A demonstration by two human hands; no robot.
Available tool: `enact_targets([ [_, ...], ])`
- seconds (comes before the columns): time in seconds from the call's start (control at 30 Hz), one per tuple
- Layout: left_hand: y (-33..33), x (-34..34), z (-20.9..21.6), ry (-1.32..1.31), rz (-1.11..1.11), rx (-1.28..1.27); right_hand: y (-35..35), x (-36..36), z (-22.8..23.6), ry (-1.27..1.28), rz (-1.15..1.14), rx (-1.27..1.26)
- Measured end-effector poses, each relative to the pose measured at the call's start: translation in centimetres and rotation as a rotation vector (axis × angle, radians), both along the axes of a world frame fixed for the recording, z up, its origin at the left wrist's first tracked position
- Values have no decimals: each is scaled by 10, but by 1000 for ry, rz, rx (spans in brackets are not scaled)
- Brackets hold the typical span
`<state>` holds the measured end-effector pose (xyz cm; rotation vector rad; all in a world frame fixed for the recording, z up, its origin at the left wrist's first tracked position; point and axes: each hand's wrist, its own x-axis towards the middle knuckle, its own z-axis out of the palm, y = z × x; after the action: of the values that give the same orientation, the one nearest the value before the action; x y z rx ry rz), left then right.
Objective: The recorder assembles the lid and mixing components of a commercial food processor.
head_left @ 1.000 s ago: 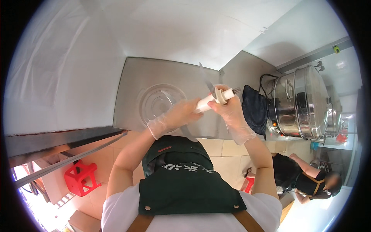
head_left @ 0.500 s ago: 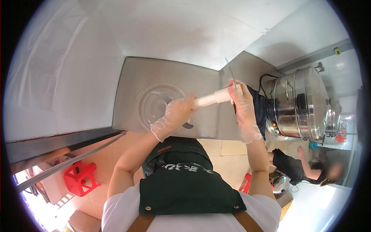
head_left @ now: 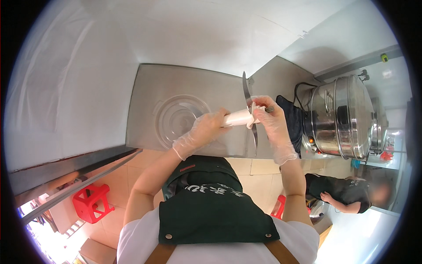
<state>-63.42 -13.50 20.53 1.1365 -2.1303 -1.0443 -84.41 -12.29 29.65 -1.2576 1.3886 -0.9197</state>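
Observation:
Over the steel counter I hold a white-shafted food processor blade (head_left: 238,118) with curved metal blades. My left hand (head_left: 204,133), in a clear plastic glove, is closed around the shaft's left end. The fingers of my right hand (head_left: 277,130), gloved likewise, grip the shaft's right end, where a short dark metal piece (head_left: 269,109) shows between them. Just left of my right hand the curved blades (head_left: 246,90) reach up and down across the shaft. Beneath and behind my left hand, a clear round plastic piece like a lid or bowl (head_left: 163,121) lies on the counter.
The steel counter (head_left: 145,97) meets white walls on its far and left sides. To the right stand a large steel steamer pot (head_left: 325,121) and a black cloth-like item (head_left: 289,121). A person in dark clothes (head_left: 340,191) is at the right. A red stool (head_left: 91,203) stands lower left.
The curved metal that showed beside my left hand is gone from there; curved blades now cross the shaft beside my right hand. The right fingers have shifted. The other person has turned.

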Motion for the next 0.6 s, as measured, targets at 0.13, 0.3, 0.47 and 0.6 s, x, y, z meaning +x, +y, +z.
enact_targets([
  [0.13,-3,-4,8,153,-75,45,7,17,5,-296,-75,-53],
  [0.3,-8,-11,24,184,-145,257,7,20,23,-333,-146,-91],
  [0.47,-9,-20,35,186,-215,359,1,-8,12,-32,-39,-346],
  [0.6,-8,-32,23,236,-237,233,9,-5,33,-205,-229,-83],
])
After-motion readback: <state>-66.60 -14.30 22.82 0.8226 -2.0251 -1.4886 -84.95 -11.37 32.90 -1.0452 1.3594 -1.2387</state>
